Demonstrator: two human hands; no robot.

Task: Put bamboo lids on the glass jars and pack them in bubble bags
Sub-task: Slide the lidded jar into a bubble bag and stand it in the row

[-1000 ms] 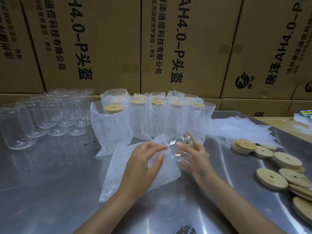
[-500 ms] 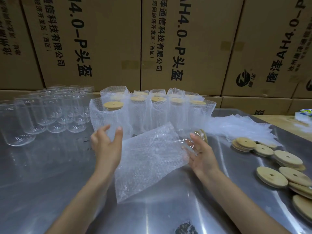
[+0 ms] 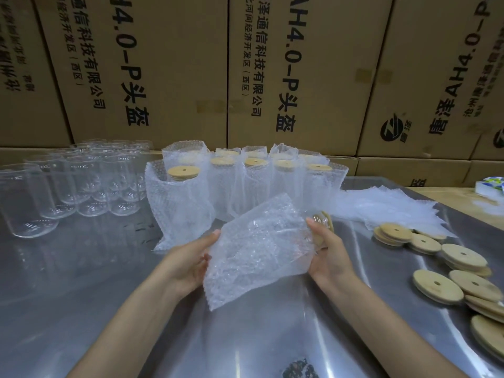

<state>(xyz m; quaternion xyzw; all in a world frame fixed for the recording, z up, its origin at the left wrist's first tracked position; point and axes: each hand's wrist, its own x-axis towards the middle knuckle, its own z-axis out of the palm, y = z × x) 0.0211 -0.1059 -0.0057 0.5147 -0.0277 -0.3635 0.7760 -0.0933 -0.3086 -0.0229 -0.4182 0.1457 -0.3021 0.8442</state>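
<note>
My left hand (image 3: 188, 264) cups bubble bag (image 3: 256, 246) at 9 o'clock; right hand (image 3: 328, 255) grips lidded jar (image 3: 323, 223) at 3.

Single head-worn wide-angle view, looking forward and down from the person's own standpoint over a reflective stainless-steel table (image 3: 81, 296). Both forearms enter from the lower edge, close to the lens. The far table edge meets a wall of stacked brown cardboard cartons (image 3: 174, 77) printed with black characters, bowed by the lens distortion. No second view
</note>
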